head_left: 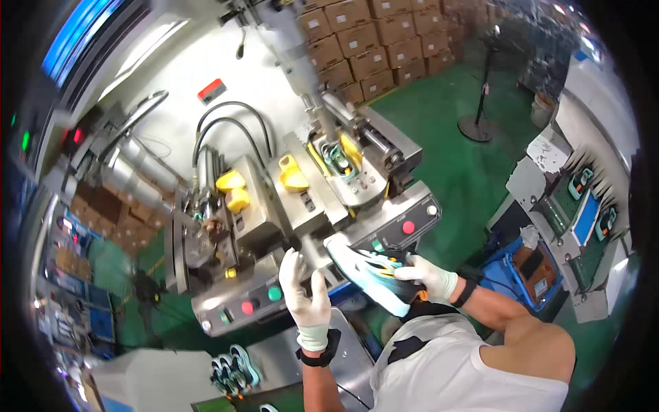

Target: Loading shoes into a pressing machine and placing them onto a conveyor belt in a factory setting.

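Observation:
In my gloved right hand [427, 276] is a light blue and white sneaker [367, 269] with dark and orange parts, gripped near its heel. Its toe points up and to the left, over the front of a shoe-pressing machine [305, 206]. To the left of the sneaker, my gloved left hand [303, 295] is raised with fingers apart and nothing in it. Another sneaker [338, 159] sits in the machine's right station, between yellow pads and under a metal press rod. Yellow blocks [293, 175] stand on the machine's other stations.
Red and green buttons [274, 294] line the machine's front panels. Several sneakers [235, 369] stand on the metal table at lower left. A conveyor rack [583, 220] with shoes is at the right, beside a blue bin [525, 271]. Cardboard boxes [371, 44] are stacked behind.

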Motion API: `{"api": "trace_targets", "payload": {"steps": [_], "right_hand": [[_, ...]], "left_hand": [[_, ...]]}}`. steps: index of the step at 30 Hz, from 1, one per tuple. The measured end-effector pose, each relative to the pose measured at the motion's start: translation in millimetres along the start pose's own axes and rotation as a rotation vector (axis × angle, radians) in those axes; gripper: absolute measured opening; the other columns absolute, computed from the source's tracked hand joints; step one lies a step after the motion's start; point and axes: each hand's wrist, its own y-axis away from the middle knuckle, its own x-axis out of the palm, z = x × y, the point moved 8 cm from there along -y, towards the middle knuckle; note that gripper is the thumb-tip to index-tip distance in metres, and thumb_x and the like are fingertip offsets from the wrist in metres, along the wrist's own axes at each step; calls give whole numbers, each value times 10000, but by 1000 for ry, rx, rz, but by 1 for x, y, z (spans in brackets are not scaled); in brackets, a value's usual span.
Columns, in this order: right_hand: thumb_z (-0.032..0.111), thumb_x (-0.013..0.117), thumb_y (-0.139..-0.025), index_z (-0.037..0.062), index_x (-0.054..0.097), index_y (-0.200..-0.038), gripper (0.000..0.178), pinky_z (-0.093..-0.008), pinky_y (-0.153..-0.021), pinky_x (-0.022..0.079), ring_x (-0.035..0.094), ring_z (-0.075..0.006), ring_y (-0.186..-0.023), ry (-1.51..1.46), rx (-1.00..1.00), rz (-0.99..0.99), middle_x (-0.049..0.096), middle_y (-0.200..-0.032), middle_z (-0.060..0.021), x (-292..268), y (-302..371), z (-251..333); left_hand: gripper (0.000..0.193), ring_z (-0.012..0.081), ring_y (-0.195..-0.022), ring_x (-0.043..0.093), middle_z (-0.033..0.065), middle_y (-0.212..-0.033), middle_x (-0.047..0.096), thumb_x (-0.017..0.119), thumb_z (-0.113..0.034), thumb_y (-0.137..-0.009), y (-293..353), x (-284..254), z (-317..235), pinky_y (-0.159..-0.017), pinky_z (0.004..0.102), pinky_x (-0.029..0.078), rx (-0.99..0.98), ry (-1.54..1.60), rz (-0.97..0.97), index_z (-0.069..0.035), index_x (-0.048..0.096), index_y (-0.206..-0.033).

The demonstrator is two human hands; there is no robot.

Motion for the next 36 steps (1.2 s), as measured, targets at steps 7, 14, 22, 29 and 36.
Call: {"api": "trace_targets", "payload": {"steps": [7,14,22,29,36], "right_hand": [[424,845,-954,-60,576,-1507,783,-356,-1071,579,719,-203,-1234,-404,-193,-118,710,-1410,-141,-119,15,67],[374,893,-923,-64,500,-1562,869,-370,-1110,536,678,-195,-1274,-415,-327,-405,671,-1462,-112,-180,43,90],[192,884,-900,-17,529,-1562,779,-376,-1152,494,641,-195,-1312,-349,-282,-498,668,-1470,-87,-196,25,102],[173,756,-1004,-44,629,-1439,503,-325,-1024,543,668,-139,-1148,140,-320,-425,720,-1297,-69,-152,-84,189],[188,798,-917,-32,717,-1248,405,-397,-938,583,732,-260,-1059,872,-158,-455,770,-1172,-154,-138,-420,222]], "left_hand": [[604,343,-1416,579,247,-1510,592,688,-195,-1075,-146,218,163,-1181,434,478,-238,20,345,39,466,-1586],[616,518,-1169,696,367,-1256,688,755,-271,-949,-255,371,338,-1040,526,547,-392,-393,403,117,495,-1350],[274,253,-469,649,157,-745,704,598,-174,-1018,-302,351,356,-443,392,535,-616,-319,450,55,680,-1144],[245,135,-988,668,38,-1120,711,568,-168,-1127,-216,222,236,-866,294,555,-663,203,356,7,674,-1262],[301,157,-908,582,54,-1016,618,629,-137,-1072,-17,12,152,-864,310,517,-693,-76,252,59,607,-1300]]}}
